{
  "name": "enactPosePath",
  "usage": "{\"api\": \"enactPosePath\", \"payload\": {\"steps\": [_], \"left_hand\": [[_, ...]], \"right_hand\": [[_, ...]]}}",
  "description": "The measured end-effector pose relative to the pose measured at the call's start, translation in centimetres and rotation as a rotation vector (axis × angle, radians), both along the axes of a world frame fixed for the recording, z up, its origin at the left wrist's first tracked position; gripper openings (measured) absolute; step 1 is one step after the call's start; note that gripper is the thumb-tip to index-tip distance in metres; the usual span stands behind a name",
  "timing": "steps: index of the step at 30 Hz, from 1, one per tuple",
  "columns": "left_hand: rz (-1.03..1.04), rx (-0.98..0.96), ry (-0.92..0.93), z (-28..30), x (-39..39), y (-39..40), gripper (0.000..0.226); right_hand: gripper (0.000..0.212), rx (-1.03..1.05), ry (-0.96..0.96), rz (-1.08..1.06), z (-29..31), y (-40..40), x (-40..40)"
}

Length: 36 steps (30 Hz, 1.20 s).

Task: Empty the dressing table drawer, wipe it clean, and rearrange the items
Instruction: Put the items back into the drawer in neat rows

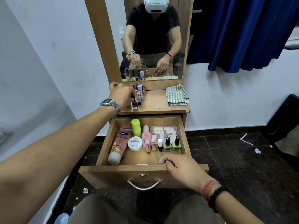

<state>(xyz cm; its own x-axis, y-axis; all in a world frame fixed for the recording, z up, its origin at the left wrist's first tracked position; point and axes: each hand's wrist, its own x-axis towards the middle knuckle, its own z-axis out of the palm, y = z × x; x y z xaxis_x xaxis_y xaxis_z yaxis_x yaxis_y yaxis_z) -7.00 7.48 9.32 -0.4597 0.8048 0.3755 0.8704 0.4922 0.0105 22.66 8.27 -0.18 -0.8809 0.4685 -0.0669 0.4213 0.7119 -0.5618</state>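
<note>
The wooden drawer of the dressing table stands pulled out. Inside lie a pink Vaseline tube, a lime green bottle, a white nail polish remover tub, a pink bottle, two small lip balm tubes, three nail polish bottles and a clear packet of sponges. On the tabletop my left hand pinches the black cap of a dark nail polish bottle among several small bottles. My right hand rests with relaxed fingers on the drawer's front edge.
A folded grey-checked cloth lies at the tabletop's right. The mirror stands behind the tabletop. A blue curtain hangs at the right. A dark object stands at far right, with paper scraps on the dark floor.
</note>
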Motion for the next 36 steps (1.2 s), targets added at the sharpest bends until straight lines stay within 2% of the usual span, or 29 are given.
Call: {"api": "enactPosePath", "payload": {"steps": [7, 14, 20, 31, 36], "left_hand": [[-0.130, 0.092, 0.029, 1.2, 3.5, -3.3, 0.013], [-0.191, -0.073, -0.098, -2.4, 6.5, -7.2, 0.015], [-0.142, -0.265, -0.092, -6.6, 7.4, -8.4, 0.018], [-0.104, -0.360, -0.117, -9.8, 7.6, -7.6, 0.020], [-0.105, -0.339, -0.110, -10.2, 7.7, -7.4, 0.019]], "right_hand": [[0.027, -0.002, -0.019, 0.005, 0.2, 0.0, 0.1], [0.029, 0.005, -0.054, 0.022, 0.7, -0.2, 0.1], [0.029, 0.022, -0.074, 0.024, 0.7, -0.2, 0.0], [0.030, 0.005, -0.064, 0.020, 0.5, -0.2, 0.1], [0.030, 0.007, -0.058, 0.024, 0.4, -0.1, 0.0]]}}
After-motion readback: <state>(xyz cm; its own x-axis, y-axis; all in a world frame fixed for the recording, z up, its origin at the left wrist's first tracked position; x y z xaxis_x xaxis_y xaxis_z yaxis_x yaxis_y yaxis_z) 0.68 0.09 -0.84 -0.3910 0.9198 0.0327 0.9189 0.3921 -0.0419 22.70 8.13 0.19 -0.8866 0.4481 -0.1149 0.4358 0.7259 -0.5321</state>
